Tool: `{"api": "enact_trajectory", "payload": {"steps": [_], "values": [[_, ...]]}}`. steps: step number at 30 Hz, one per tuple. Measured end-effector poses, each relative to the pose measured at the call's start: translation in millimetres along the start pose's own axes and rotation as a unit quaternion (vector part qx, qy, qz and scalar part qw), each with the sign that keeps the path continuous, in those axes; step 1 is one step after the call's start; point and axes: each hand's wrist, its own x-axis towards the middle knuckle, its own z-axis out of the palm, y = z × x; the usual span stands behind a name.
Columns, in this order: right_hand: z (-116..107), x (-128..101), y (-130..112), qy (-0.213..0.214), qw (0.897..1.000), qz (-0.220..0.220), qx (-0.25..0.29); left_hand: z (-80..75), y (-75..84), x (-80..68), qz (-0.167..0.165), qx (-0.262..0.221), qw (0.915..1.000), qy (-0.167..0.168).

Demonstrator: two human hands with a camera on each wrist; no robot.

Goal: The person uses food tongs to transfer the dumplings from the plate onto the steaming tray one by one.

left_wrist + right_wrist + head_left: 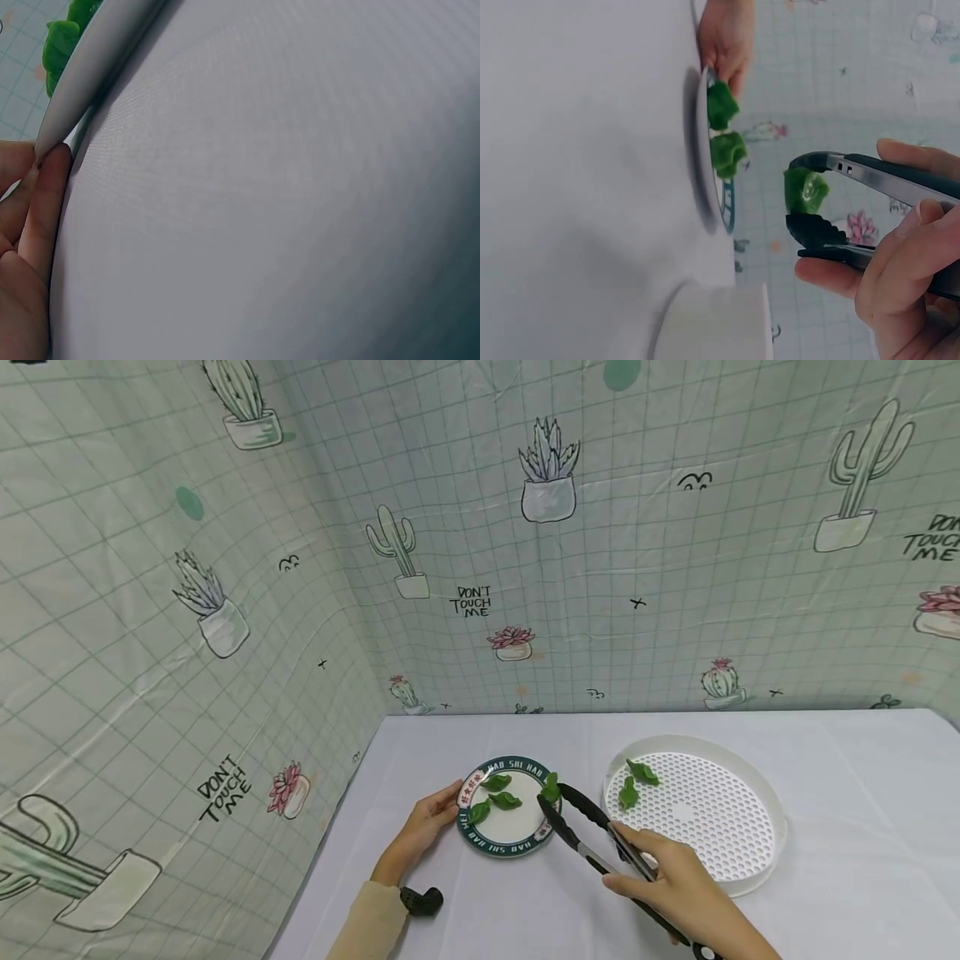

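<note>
A small round plate [517, 842] with a green lettered rim lies on the white table and carries three green dumplings [497, 782]. My left hand [431, 817] holds the plate's left rim, fingertips [52, 161] against the plate's edge [90, 60]. My right hand [678, 885] grips black tongs [581, 827]. The tong tips pinch a fourth green dumpling [551, 788] just above the plate's right rim. In the right wrist view that dumpling [805, 189] hangs between the tong jaws, beside the plate [705, 180].
A white perforated round tray [705, 810] stands right of the plate with two green dumplings [636, 781] at its far left. A small black object [422, 902] lies by my left sleeve. Cactus-patterned sheets wall the table behind and on the left.
</note>
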Motion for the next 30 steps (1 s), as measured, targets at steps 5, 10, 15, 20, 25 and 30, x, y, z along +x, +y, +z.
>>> {"api": "enact_trajectory", "payload": {"steps": [5,10,15,20,25,30], "values": [[-12,-6,8,0.025,0.999,0.018,-0.024,-0.2,1.3,-0.1,-0.003,0.003,1.0,0.001],[-26,-13,19,0.055,0.993,0.003,-0.105,0.6,1.7,-0.3,-0.004,0.001,0.9999,0.01],[-39,-19,29,0.066,0.989,0.012,-0.134,0.6,-1.0,1.5,-0.002,-0.001,1.0,0.006],[-50,-24,36,0.079,0.989,0.025,-0.121,-0.4,-0.8,1.4,-0.002,0.003,1.0,0.002],[-60,-28,41,0.071,0.993,0.061,-0.065,-0.3,-1.5,1.4,0.004,0.004,1.0,-0.002],[-71,-28,49,0.066,0.991,0.079,-0.08,0.3,-1.0,0.9,0.008,0.005,1.0,0.0]]}}
